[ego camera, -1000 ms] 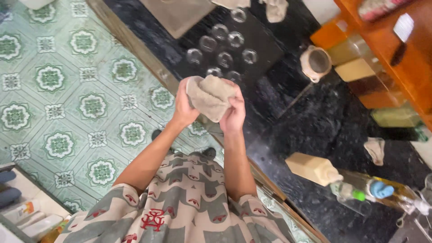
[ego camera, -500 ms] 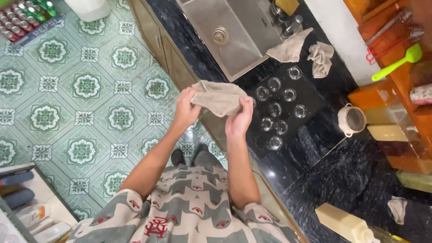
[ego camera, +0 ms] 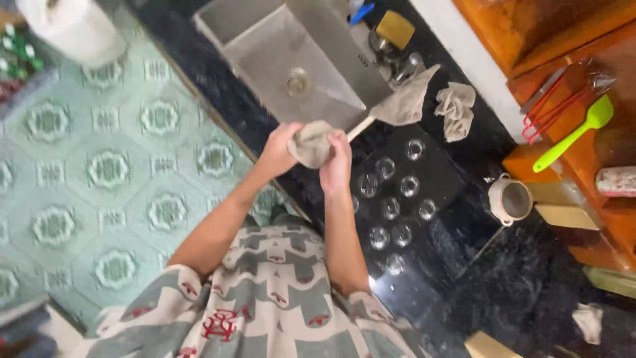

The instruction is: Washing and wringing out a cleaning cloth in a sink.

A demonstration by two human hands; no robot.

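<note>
Blurred green and red bottles (ego camera: 16, 56) at top left; tan carton corner (ego camera: 487, 346) at bottom edge.

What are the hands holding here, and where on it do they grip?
Both hands hold one bunched grey cloth: the left hand cups its left side and the right hand clasps its right side. Whether anything is wrapped inside cannot be told.

Only one view – head camera, looking steeply down from above my hands (ego camera: 311, 149). Faces black counter (ego camera: 464, 265) and steel sink (ego camera: 298, 59) – tiled floor (ego camera: 99, 172) at left. Hands near, mid-frame.
</note>
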